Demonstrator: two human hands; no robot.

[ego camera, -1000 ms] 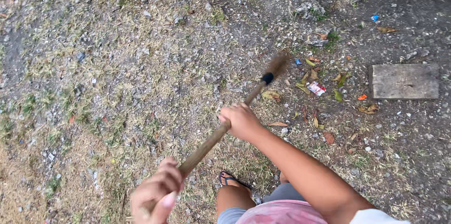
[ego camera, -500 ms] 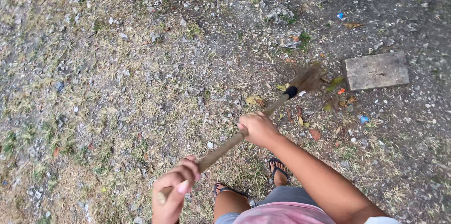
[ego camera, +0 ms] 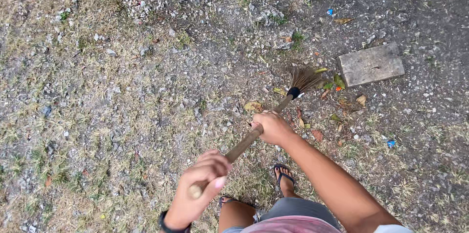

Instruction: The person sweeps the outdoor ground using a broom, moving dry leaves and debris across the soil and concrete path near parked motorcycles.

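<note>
Hands (ego camera: 234, 159) grip broom (ego camera: 273, 116); bristles touch leaves (ego camera: 337, 84) beside slab (ego camera: 371, 64).

One broom (ego camera: 273, 116), gripped by two hands: left hand (ego camera: 202, 184) at seven o'clock, right hand (ego camera: 272, 128) near centre. One wooden block (ego camera: 370, 64) at two o'clock. Two blue scraps (ego camera: 391, 143). Two sandalled feet (ego camera: 283, 177).

Bare forearms lead to the left hand (ego camera: 200, 184) and right hand (ego camera: 272, 128). A dark wristband (ego camera: 168, 224) circles the left wrist. Grey shorts (ego camera: 293, 209), a faded pink shirt hem (ego camera: 288, 225) below them, a white sleeve edge (ego camera: 393, 228), and black flip-flop sandals (ego camera: 283, 177).
</note>
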